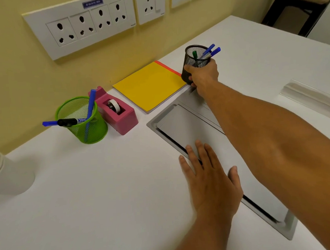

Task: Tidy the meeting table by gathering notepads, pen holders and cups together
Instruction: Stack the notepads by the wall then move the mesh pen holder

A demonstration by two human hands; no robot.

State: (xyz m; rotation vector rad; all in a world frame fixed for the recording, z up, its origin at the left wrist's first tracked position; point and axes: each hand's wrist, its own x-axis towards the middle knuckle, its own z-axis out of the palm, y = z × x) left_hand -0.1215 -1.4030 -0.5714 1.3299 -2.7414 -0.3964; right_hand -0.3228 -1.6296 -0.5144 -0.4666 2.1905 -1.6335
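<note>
My right hand [202, 74] is wrapped around a black mesh pen holder [194, 56] with blue and green pens, standing just right of a yellow notepad [149, 85] with an orange edge, by the wall. A green mesh pen holder [82, 121] with blue pens and a black marker stands at the left. A white cup [7, 175] shows at the far left edge. Flat on the white table [96, 184], palm down, lies my left hand [212, 181], fingers apart, overlapping the edge of a grey panel.
A pink tape dispenser [116, 110] sits between the green holder and the notepad. A grey cable-hatch panel [189, 127] is set into the table under my arms. White wall sockets [84, 24] line the yellow wall. A clear plastic strip [308, 97] lies at the right.
</note>
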